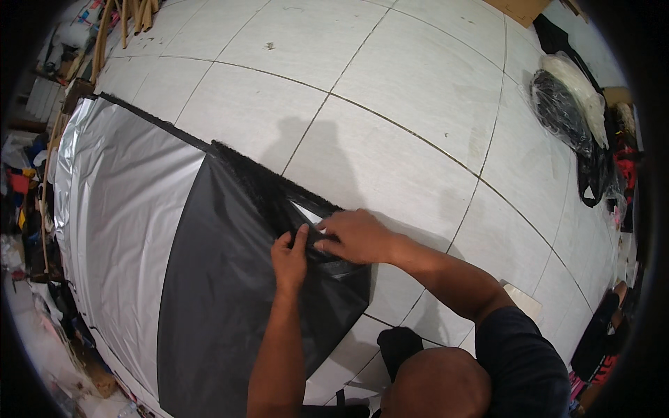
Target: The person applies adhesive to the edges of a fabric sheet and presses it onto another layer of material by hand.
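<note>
A large black fabric sheet [216, 279] lies on the tiled floor, joined along a curved seam to a shiny silver sheet [132, 188] on its left. A fuzzy black strip [261, 174] runs along the far edge of the black part. At this edge, my left hand [289, 259] pinches a folded bit of the black fabric between thumb and fingers. My right hand [357, 235] reaches in from the right, its bent fingers closed on the fabric near the strip. White shows through a gap between strip and fabric beside my fingers. The fingertips are partly hidden in the folds.
Pale tiles [404, 167] with dark joints surround the sheet. Wooden poles [136, 15] stand at the far left, above a cluttered heap along the left side. Plastic-wrapped bundles [564, 101] lie at the far right. A small pale board [523, 301] is behind my right elbow.
</note>
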`<state>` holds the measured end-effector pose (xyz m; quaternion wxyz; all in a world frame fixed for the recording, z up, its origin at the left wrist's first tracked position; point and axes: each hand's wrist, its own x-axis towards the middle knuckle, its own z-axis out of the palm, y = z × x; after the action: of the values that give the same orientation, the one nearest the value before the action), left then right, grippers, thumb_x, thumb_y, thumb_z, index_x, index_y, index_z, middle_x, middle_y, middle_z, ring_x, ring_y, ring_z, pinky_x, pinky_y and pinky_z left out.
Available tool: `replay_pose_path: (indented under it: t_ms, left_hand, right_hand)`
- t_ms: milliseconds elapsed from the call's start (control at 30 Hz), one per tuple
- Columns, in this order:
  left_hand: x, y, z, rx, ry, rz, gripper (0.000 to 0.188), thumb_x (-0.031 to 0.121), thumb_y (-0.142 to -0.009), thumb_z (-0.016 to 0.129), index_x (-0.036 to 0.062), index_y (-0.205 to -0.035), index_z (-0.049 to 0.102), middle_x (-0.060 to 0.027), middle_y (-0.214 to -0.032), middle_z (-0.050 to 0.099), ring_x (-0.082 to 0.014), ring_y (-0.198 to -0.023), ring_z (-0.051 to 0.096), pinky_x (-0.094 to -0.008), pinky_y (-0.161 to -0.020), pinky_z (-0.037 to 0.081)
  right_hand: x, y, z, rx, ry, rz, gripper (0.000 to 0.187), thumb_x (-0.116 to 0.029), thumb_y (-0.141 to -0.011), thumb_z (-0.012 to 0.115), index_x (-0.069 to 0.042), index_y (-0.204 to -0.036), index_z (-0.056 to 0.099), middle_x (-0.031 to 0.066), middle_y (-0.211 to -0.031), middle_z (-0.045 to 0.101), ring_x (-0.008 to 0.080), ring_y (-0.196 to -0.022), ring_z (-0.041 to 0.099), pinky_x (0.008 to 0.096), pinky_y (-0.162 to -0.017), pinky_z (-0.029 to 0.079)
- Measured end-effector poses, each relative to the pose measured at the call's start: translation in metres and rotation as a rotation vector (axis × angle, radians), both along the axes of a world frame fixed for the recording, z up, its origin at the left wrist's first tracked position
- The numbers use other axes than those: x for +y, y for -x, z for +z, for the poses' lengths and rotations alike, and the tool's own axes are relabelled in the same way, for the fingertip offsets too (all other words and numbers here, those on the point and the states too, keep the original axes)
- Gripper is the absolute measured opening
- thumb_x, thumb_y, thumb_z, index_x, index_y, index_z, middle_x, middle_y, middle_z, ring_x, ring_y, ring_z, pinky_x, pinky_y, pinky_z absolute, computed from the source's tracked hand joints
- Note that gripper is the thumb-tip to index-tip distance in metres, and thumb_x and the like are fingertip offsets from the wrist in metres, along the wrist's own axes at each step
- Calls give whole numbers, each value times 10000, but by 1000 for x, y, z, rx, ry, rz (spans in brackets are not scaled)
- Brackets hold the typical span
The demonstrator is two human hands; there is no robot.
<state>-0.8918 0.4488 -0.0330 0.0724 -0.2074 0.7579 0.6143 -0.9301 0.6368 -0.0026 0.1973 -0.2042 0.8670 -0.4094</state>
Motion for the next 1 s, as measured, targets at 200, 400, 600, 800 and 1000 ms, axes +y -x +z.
replay_pose_path:
  t_ms: [200, 400, 600, 800, 1000]
  left_hand:
    - [-6, -1, -11, 17, 68, -15, 437, 234, -933, 696, 13, -615, 493, 64, -604, 404, -61, -616, 348, -278, -545, 303]
    - [2, 0, 4, -15, 11, 2, 427, 244, -929, 702, 10, -631, 504, 57, -615, 417, -63, -633, 358, -276, -555, 322]
    - [-1, -2, -3, 0, -22, -16, 308, 229, -947, 684, 29, -721, 624, 74, -674, 522, -37, -655, 414, -235, -585, 344]
    - [-6, -1, -11, 24, 78, -32, 411, 252, -930, 703, 2, -643, 548, 48, -616, 456, -64, -632, 373, -279, -557, 323]
    - [0, 0, -2, -9, 30, -2, 458, 251, -929, 704, 13, -616, 469, 48, -604, 387, -64, -622, 340, -290, -542, 293]
  right_hand:
    - [0, 8, -7, -285, -1, -16, 397, -412, -818, 762, -27, -809, 663, 150, -762, 668, 301, -743, 657, 403, -673, 483]
    - [10, 12, -6, -406, -30, -128, 406, -454, -795, 757, -62, -769, 655, 116, -746, 673, 315, -766, 668, 429, -684, 492]
    - [20, 8, -17, -48, -216, -187, 299, -367, -825, 723, -76, -853, 661, 104, -825, 685, 317, -829, 665, 438, -735, 504]
    - [5, 5, 0, -18, 92, -83, 293, -340, -847, 699, -76, -968, 657, 128, -910, 688, 347, -880, 653, 459, -764, 505]
    - [1, 4, -4, -237, -53, 35, 358, -391, -832, 741, -43, -842, 657, 130, -762, 661, 315, -754, 649, 420, -685, 483]
